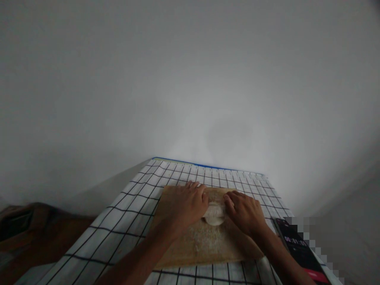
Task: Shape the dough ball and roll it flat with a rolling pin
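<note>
Two bare forearms [148, 247] are stretched forward from the near edge, angled inward so that the work is met from both sides. By the left hand [191, 202] and the right hand [246, 213], what seems to be a pale, flour-dusted rolling pin [215, 209] is flanked at its two ends. Both hands are set apart, palms down, with the left fingers reaching toward the far side and the right fingers more bent; whether either is clamped on the pin cannot be told, since the ends are hidden. Such a stance is probably taken so that pressure can be shared evenly. Just on the near side of the pin, a flat, whitish, rounded piece of dough [215, 221] is seen, partly covered by it, at the middle of a light-brown rectangular wooden board [178, 253]. Flour [204, 241] is scattered nearer, presumably against sticking. The board is laid flat on a white worktop with a black grid pattern [118, 213], likely as a firm base. At the near right, a black phone with a timer display [297, 245] is placed beside the right forearm, perhaps for easy reading.
</note>
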`<act>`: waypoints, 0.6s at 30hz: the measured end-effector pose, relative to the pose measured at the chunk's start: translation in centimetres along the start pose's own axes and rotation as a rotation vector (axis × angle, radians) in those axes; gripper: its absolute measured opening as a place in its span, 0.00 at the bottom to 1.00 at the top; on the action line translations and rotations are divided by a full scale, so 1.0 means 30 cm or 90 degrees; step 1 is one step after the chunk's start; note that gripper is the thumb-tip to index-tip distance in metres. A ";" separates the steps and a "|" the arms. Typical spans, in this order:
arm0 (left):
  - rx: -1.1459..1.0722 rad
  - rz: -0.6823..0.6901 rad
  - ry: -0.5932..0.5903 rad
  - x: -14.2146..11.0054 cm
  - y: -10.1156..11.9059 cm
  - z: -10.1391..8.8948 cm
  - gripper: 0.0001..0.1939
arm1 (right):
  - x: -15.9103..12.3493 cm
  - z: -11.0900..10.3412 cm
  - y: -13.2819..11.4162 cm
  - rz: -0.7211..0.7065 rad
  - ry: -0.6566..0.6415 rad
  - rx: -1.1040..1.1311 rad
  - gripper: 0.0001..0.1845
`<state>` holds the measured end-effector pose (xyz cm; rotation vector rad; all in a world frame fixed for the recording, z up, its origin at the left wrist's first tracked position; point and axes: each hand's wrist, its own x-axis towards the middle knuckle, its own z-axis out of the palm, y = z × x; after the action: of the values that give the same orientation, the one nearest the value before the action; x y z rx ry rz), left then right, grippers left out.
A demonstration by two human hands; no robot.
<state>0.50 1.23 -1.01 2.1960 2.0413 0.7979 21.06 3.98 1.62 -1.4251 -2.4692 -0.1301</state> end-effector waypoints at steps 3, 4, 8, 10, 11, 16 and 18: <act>0.018 0.027 -0.009 -0.021 0.012 -0.014 0.17 | -0.047 0.006 -0.014 0.006 0.016 0.007 0.21; 0.020 0.044 -0.012 -0.028 0.016 -0.018 0.17 | -0.063 0.011 -0.018 0.005 0.026 0.014 0.21; 0.044 0.081 0.023 -0.060 0.033 -0.025 0.19 | -0.119 0.040 -0.027 0.010 0.092 0.018 0.18; 0.056 0.079 0.057 -0.082 0.044 -0.025 0.20 | -0.142 0.055 -0.030 0.013 0.122 0.004 0.16; 0.059 0.080 0.073 -0.095 0.048 -0.023 0.20 | -0.153 0.061 -0.033 0.012 0.131 -0.003 0.16; 0.085 0.106 0.121 -0.175 0.060 0.015 0.15 | -0.205 0.076 -0.050 -0.007 0.159 -0.016 0.17; 0.087 0.092 0.143 -0.198 0.065 0.033 0.15 | -0.219 0.078 -0.054 -0.008 0.171 -0.011 0.17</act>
<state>2.66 -4.30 -3.16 2.4534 2.1118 0.9884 22.29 -1.79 -2.41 -1.3043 -2.2622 -0.3248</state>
